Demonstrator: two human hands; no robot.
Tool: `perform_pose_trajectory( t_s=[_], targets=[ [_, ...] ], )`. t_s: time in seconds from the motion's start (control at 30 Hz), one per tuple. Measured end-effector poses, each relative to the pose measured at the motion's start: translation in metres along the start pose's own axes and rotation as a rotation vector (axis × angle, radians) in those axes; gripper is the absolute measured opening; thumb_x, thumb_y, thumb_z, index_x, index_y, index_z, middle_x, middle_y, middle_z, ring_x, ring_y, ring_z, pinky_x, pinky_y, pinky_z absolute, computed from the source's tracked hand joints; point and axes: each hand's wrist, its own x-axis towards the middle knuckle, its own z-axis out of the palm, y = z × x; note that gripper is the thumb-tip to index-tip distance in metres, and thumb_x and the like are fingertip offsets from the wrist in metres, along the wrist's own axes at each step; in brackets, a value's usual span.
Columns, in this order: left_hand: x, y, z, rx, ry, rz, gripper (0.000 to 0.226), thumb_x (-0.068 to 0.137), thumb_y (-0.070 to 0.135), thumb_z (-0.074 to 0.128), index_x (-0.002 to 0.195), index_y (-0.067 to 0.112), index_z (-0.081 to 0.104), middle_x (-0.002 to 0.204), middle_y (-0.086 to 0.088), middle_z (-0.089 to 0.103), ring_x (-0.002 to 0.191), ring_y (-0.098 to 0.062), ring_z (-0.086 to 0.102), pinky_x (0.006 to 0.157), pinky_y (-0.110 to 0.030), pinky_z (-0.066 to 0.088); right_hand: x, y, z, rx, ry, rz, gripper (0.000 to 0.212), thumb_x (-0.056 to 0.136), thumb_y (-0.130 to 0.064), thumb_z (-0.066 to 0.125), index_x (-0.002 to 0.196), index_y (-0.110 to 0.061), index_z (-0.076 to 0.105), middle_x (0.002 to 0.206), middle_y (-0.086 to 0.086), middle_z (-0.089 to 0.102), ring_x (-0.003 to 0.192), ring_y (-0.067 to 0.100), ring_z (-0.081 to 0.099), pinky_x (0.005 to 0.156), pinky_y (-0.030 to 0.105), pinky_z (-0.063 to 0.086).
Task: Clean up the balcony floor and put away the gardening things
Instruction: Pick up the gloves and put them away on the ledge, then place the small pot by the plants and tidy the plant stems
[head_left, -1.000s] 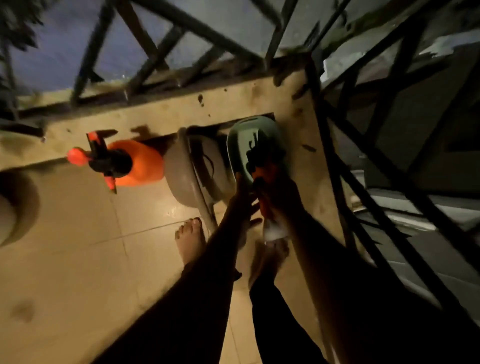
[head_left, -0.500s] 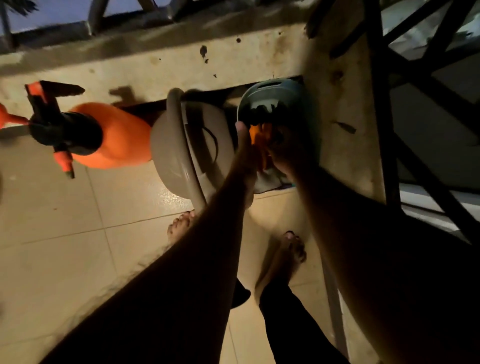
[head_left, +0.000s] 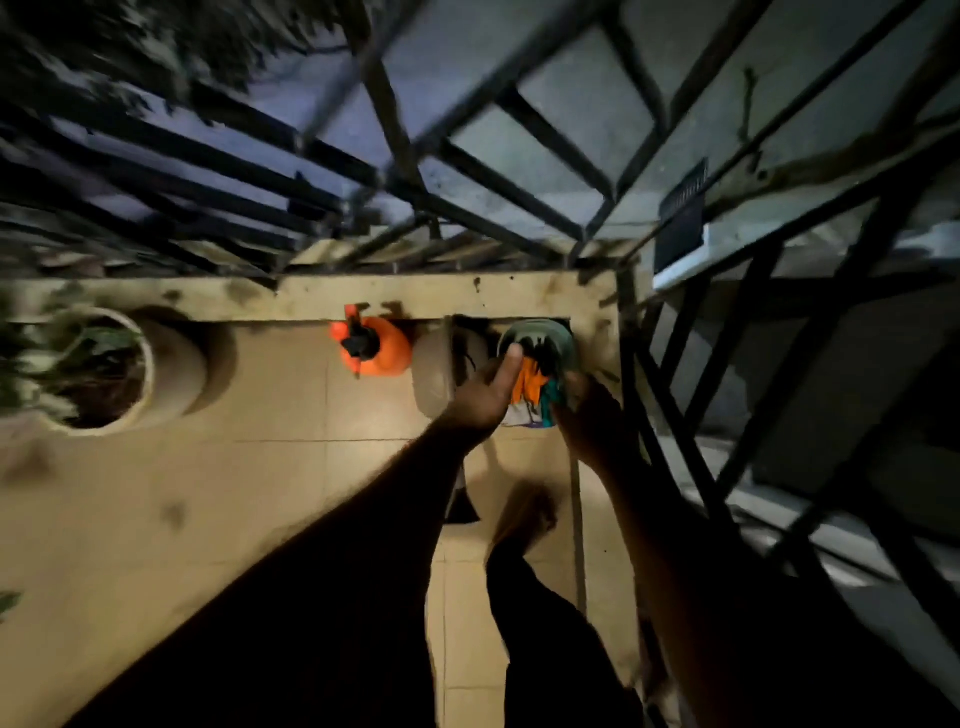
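While both my hands are down at the corner bucket (head_left: 563, 345), I note their state. Left hand (head_left: 480, 397): fingers straight, thumb up, laid against the near side of the bucket's contents, gripping nothing I can see. Right hand (head_left: 584, 415): low at the bucket's right edge, dark and partly behind the bundle; whether it pinches the tools or only steadies them I cannot tell.

Contents: orange-handled tools (head_left: 527, 382), with a teal piece and something white at the bottom, sticking out of the bucket's mouth. They sit in the bucket but not fully down.

Change over the last second: the tools were held above the bucket's mouth in my right hand; now they rest lower in it, and my left has come over to them. My view has also pulled back and up. Judgement: stowing of the small tools is nearly done.

Outward: a beige bin (head_left: 431, 371) touches the bucket's left side; the orange sprayer (head_left: 384, 348) stands just beside that, against the ledge (head_left: 208, 299). A potted plant (head_left: 104, 369) stands well apart at left.

Hard to read: light is poor, the frame is smeared, and the tool types are unclear. My arms hide much of the floor (head_left: 260, 493), so its cleanliness is unknown.
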Motion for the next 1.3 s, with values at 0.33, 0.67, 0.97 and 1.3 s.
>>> perform_pose_trajectory(
  t_s=[0.33, 0.67, 0.97, 1.3],
  targets=[
    [-0.224, 0.082, -0.095, 0.247, 0.292, 0.257, 0.075, 0.092, 0.071, 0.037, 0.143, 0.017, 0.049, 0.145, -0.011, 0.053, 0.135, -0.025, 0.048, 0.115, -0.032, 0.030, -0.123, -0.170, -0.116, -0.159, -0.066, -0.330, 0.045, 0.083, -0.033, 0.067, 0.126, -0.023, 0.058, 0.125, 0.009, 0.063, 0.112, 0.031, 0.062, 0.094, 0.044, 0.052],
    [-0.352, 0.020, -0.218, 0.217, 0.609, 0.306, 0.061, 0.101, 0.051, 0.043, 0.148, 0.012, 0.042, 0.150, -0.009, 0.046, 0.136, -0.023, 0.046, 0.103, -0.020, 0.031, -0.228, -0.324, -0.069, -0.300, -0.147, -0.684, 0.037, 0.087, -0.025, 0.069, 0.122, -0.012, 0.063, 0.119, 0.008, 0.065, 0.111, 0.026, 0.061, 0.088, 0.032, 0.047],
    [-0.484, -0.133, -0.346, 0.127, 0.881, 0.072, 0.081, 0.091, 0.074, 0.033, 0.150, 0.019, 0.039, 0.153, -0.007, 0.043, 0.139, -0.026, 0.043, 0.114, -0.037, 0.033, -0.340, -0.435, 0.093, -0.470, -0.342, -0.963, 0.048, 0.089, -0.029, 0.070, 0.130, -0.010, 0.058, 0.126, 0.012, 0.062, 0.117, 0.028, 0.057, 0.096, 0.033, 0.043],
    [-0.575, -0.293, -0.378, -0.184, 1.088, -0.189, 0.083, 0.093, 0.072, 0.031, 0.155, 0.017, 0.029, 0.161, -0.005, 0.028, 0.147, -0.023, 0.029, 0.120, -0.036, 0.024, -0.449, -0.507, 0.245, -0.804, -0.595, -1.233, 0.066, 0.087, -0.047, 0.065, 0.144, -0.022, 0.045, 0.147, 0.003, 0.047, 0.132, 0.022, 0.046, 0.107, 0.033, 0.038]
  ],
)
